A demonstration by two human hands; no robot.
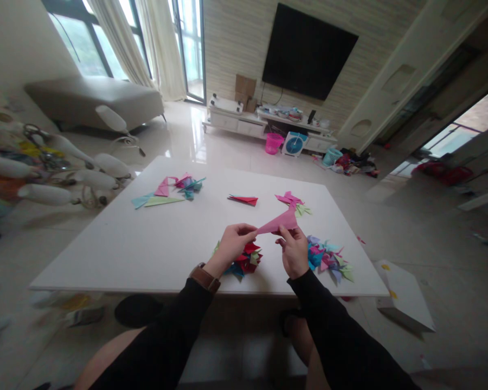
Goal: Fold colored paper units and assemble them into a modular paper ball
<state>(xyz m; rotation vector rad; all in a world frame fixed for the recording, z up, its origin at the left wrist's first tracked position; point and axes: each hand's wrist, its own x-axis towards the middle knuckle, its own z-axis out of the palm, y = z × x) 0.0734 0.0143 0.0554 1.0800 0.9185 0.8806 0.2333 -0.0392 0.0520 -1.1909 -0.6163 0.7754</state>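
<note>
A folded pink paper piece [280, 222] is held in the air between my two hands, above the white table [179, 233]. My left hand [235, 242] pinches its pointed left tip. The wide right end is gripped by my right hand [294, 250], thumb on the near face. Below and beside my left hand lies a pile of red, green and blue folded paper [250, 259], partly hidden by that hand. Right of my right hand sits a larger multicoloured pile of folded paper [329, 260].
Red folded strips [244, 200] lie at the table's middle. Pink and teal folded pieces [183, 184] with long green and blue ones are at the back left. Another pink folded piece [289, 198] lies at the back right. A white box [406, 295] stands beyond the right edge.
</note>
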